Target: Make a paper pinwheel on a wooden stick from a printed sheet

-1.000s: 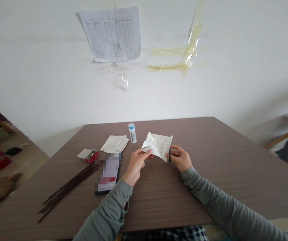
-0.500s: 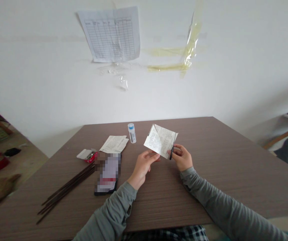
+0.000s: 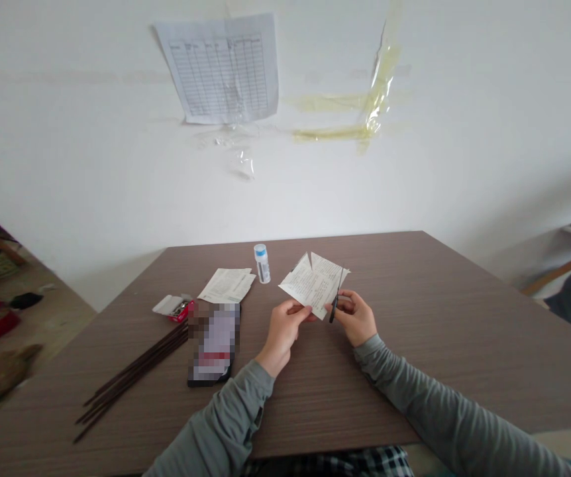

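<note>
A piece of printed paper (image 3: 310, 283) is held up over the table, a narrow slit running in from its far edge. My left hand (image 3: 285, 329) pinches the paper's near edge between thumb and fingers. In my right hand (image 3: 356, 318) is a pair of scissors (image 3: 336, 306) with black handles, its thin blades pointing up and away along the paper's right side. The right fingers are closed around the handles. How far apart the blades stand is too small to tell.
On the brown table (image 3: 439, 331) stand a glue stick (image 3: 261, 264), folded printed paper (image 3: 226, 285), an opened small red-and-white box (image 3: 179, 309), several thin dark sticks (image 3: 131, 377) and a phone (image 3: 214, 344). A printed sheet (image 3: 220, 69) is taped to the wall behind.
The paper has turned and shifted slightly left and nearer, and its slit now gapes open. My right hand with the scissors has moved a little left.
</note>
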`<action>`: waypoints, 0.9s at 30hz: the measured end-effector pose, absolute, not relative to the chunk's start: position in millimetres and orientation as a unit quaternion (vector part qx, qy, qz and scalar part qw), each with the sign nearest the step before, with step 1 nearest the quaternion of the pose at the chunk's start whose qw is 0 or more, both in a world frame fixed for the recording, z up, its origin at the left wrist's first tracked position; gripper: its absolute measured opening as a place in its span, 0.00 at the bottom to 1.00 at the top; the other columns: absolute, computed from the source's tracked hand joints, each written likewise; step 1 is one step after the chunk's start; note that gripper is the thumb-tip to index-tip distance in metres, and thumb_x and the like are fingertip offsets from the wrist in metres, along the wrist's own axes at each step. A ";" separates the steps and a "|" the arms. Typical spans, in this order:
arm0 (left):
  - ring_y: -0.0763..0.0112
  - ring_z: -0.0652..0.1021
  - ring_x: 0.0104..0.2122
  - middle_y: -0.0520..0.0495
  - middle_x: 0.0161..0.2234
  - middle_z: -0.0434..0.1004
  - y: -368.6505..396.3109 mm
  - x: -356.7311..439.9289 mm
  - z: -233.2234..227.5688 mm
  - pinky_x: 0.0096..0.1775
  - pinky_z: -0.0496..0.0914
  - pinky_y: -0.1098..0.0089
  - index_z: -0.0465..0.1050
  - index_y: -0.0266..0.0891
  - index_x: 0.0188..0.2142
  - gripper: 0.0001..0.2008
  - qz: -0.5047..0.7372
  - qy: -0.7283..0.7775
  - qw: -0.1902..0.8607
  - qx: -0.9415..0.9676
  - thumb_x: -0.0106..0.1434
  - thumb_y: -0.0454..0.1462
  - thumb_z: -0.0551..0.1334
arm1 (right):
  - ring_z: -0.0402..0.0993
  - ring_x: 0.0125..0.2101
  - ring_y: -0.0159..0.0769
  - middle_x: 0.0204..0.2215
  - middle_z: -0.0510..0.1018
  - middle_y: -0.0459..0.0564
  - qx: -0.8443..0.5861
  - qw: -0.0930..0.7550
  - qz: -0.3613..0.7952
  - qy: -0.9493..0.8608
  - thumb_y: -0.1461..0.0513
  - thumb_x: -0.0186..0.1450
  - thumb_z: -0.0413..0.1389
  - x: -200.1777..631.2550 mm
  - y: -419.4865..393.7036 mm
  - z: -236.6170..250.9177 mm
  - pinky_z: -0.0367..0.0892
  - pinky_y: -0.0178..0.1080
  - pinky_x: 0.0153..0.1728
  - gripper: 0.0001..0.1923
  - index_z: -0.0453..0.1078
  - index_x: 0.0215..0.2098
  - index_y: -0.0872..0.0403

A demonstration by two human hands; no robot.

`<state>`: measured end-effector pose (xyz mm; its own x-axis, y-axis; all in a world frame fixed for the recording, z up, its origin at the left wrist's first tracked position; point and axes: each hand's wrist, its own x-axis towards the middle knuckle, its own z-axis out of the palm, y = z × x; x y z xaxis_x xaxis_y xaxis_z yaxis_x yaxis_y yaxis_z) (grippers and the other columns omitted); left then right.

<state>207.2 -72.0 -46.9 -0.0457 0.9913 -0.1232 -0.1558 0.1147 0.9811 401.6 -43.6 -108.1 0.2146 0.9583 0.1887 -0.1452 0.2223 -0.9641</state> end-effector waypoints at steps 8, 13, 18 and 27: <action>0.58 0.92 0.31 0.41 0.33 0.94 -69.0 199.0 -44.3 0.21 0.54 0.75 0.87 0.42 0.31 0.11 0.544 0.508 0.528 0.409 0.57 0.40 0.85 | 0.93 0.37 0.55 0.35 0.96 0.54 -0.473 0.612 0.402 -0.490 0.44 0.55 0.85 404.0 -46.4 -106.1 0.84 0.51 0.39 0.29 0.84 0.47 0.45; 0.52 0.95 0.36 0.40 0.34 0.95 -64.3 187.0 -38.1 0.22 0.53 0.74 0.86 0.43 0.30 0.13 0.574 0.505 0.502 0.405 0.54 0.42 0.85 | 0.95 0.39 0.54 0.36 0.96 0.55 -0.497 0.568 0.390 -0.527 0.45 0.60 0.82 406.9 -51.7 -104.1 0.86 0.51 0.44 0.26 0.89 0.50 0.48; 0.48 0.96 0.39 0.40 0.35 0.94 -62.1 184.0 -37.5 0.23 0.54 0.73 0.84 0.44 0.30 0.13 0.586 0.507 0.487 0.402 0.54 0.44 0.82 | 0.95 0.34 0.54 0.33 0.95 0.55 -0.475 0.525 0.465 -0.532 0.39 0.61 0.84 406.2 -55.3 -100.9 0.90 0.53 0.42 0.30 0.90 0.48 0.49; 0.50 0.96 0.40 0.41 0.36 0.94 -60.7 179.5 -35.6 0.23 0.55 0.74 0.83 0.43 0.31 0.15 0.608 0.509 0.471 0.387 0.53 0.45 0.84 | 0.92 0.30 0.50 0.31 0.94 0.55 -0.441 0.489 0.517 -0.547 0.34 0.60 0.85 403.5 -66.5 -90.7 0.90 0.50 0.39 0.33 0.90 0.45 0.50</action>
<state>179.5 -60.7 -35.6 -0.2576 0.9662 -0.0088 -0.1784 -0.0386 0.9832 403.5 -66.5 -90.7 -0.1337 0.9879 0.0789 -0.0230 0.0765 -0.9968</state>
